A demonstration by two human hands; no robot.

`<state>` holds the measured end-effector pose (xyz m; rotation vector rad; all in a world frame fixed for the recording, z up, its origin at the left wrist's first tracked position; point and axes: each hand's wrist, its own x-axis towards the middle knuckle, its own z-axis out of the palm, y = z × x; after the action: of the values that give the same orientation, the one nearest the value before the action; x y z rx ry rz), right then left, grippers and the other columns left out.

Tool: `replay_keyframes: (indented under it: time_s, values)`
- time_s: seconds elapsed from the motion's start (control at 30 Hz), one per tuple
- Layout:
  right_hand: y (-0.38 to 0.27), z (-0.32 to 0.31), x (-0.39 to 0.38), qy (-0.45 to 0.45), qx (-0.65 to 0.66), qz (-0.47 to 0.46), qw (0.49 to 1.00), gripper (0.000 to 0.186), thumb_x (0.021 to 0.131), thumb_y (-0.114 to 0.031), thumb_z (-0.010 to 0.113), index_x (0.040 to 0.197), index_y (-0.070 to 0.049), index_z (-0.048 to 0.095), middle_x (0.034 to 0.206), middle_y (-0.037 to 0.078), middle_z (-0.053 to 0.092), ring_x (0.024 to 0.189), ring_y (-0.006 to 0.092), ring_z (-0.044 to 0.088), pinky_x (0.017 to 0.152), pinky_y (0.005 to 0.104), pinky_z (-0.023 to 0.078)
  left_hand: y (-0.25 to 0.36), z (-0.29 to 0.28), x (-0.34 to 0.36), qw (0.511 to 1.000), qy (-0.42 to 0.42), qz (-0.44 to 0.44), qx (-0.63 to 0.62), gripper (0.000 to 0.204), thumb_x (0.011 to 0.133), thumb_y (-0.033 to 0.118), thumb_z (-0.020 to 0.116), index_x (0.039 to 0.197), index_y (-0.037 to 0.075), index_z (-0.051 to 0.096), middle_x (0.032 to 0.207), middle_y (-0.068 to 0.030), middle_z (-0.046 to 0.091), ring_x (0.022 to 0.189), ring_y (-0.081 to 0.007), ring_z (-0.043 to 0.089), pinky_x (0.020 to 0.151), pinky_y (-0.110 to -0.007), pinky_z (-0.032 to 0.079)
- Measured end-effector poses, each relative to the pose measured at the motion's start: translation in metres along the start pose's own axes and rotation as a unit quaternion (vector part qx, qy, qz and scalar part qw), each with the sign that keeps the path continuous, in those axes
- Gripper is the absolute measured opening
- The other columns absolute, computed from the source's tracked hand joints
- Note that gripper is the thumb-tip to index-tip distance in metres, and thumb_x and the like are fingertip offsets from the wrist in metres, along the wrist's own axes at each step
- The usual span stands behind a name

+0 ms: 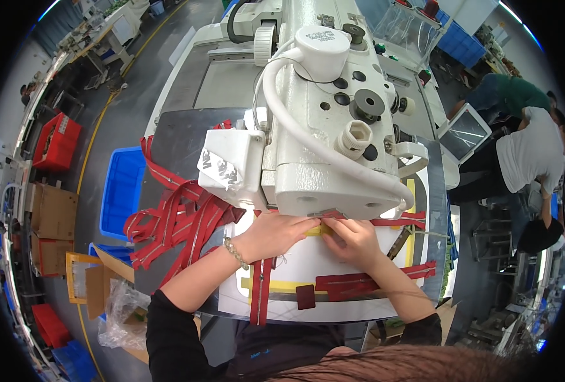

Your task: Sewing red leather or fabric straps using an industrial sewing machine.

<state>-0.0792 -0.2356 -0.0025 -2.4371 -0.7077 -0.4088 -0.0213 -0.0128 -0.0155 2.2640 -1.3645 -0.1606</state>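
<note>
"White sewing machine (333, 184), looming over the tabletop (171, 135). What's happening at it?"

"The left hand (282, 235) and right hand (354, 243) are down just in front of it, fingertips close together. The left lies flattish with its fingers stretched out; the right is curled, fingertips lowered. Whether either one pinches anything, I can't tell from where I stand."

"And the red zipper strip (410, 221)?"

"Along the machine's front edge, poking out to the right from behind the right hand."

"Any other zippers?"

"A tangled pile of red zippers (196, 219), to the machine's left. In front of the machine, another zipper length (343, 284) lies crosswise, passing beneath the right forearm, a dark red square patch (305, 297) near it."

"That blue bin (121, 194)?"

"Further left of the machine, off the tabletop."
</note>
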Motion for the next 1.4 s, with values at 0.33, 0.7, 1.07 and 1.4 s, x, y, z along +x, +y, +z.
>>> replay_keyframes:
  time_s: [0.33, 0.7, 1.07, 1.4]
  values:
    - [-0.016, 0.019, 0.005, 0.030, -0.148, -0.031, 0.988, 0.036, 0.069, -0.008, 0.070, 0.103, 0.002, 0.064, 0.090, 0.010, 0.061, 0.082, 0.0247, 0.063, 0.076, 0.0348, 0.050, 0.013, 0.013, -0.005, 0.978, 0.164, 0.004, 0.128, 0.029, 0.081, 0.023, 0.066, 0.106, 0.011, 0.061, 0.108, 0.0019, 0.062, 0.097, -0.0146, 0.059, 0.086, -0.035, 0.041]
    - [-0.016, 0.027, 0.001, 0.045, -0.195, -0.038, 0.979, 0.030, 0.071, -0.007, 0.067, 0.099, 0.004, 0.063, 0.089, 0.012, 0.060, 0.083, 0.0261, 0.064, 0.074, 0.0350, 0.051, 0.009, 0.010, -0.018, 0.970, 0.204, -0.004, 0.131, 0.035, 0.077, 0.021, 0.070, 0.106, 0.003, 0.063, 0.105, -0.0073, 0.062, 0.093, -0.0232, 0.059, 0.081, -0.035, 0.046]
    - [-0.019, 0.022, 0.004, 0.034, -0.183, -0.031, 0.982, 0.029, 0.070, -0.006, 0.067, 0.097, 0.005, 0.063, 0.086, 0.012, 0.059, 0.081, 0.0254, 0.063, 0.074, 0.0345, 0.051, 0.011, 0.006, -0.013, 0.972, 0.202, 0.014, 0.116, 0.031, 0.077, 0.018, 0.069, 0.104, 0.007, 0.063, 0.097, -0.0050, 0.056, 0.088, -0.0210, 0.054, 0.077, -0.035, 0.043]
    - [-0.017, 0.020, 0.004, 0.047, -0.175, -0.036, 0.983, 0.029, 0.069, -0.006, 0.068, 0.096, 0.004, 0.064, 0.083, 0.010, 0.059, 0.077, 0.0237, 0.062, 0.074, 0.0341, 0.050, 0.007, 0.010, -0.016, 0.981, 0.139, -0.031, 0.134, 0.034, 0.076, 0.026, 0.072, 0.108, 0.019, 0.064, 0.105, -0.0016, 0.055, 0.105, -0.0217, 0.050, 0.089, -0.046, 0.036]
